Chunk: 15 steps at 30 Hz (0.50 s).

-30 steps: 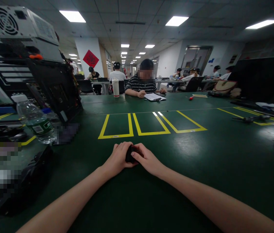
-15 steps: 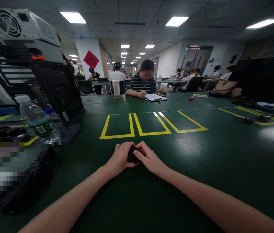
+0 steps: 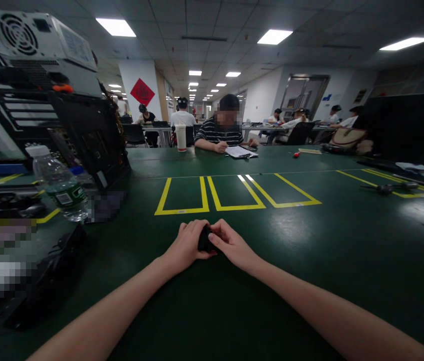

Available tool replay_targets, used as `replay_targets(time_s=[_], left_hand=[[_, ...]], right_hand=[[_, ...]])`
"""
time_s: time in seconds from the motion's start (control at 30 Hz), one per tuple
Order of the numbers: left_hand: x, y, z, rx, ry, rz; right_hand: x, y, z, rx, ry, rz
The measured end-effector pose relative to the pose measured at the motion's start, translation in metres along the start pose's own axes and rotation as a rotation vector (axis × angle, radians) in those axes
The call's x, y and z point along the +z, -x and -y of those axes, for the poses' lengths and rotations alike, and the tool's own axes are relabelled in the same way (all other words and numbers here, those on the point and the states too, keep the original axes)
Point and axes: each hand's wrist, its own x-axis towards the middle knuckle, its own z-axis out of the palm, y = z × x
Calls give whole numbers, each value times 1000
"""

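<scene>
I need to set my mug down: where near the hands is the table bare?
Bare green tabletop shows inside the three yellow outlines ahead, between the right hand and the dark item far right, and between the forearms. It is crowded left of the left hand: clear bottle, computer case, black part.

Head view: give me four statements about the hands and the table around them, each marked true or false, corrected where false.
1. The left hand and right hand both touch the dark object. True.
2. The dark object is within the yellow outlines. False: it is nearer the wearer than they are.
3. The white cup stands upright on the green table. True.
4. The clear bottle is to the right of the hands. False: it is to their left.
</scene>
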Motion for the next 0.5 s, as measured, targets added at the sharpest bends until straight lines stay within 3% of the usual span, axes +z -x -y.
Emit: replay_targets(time_s=[0.5], left_hand=[[-2,-1,-2,-34,21,18]], right_hand=[[-2,-1,-4,15,-49,47]])
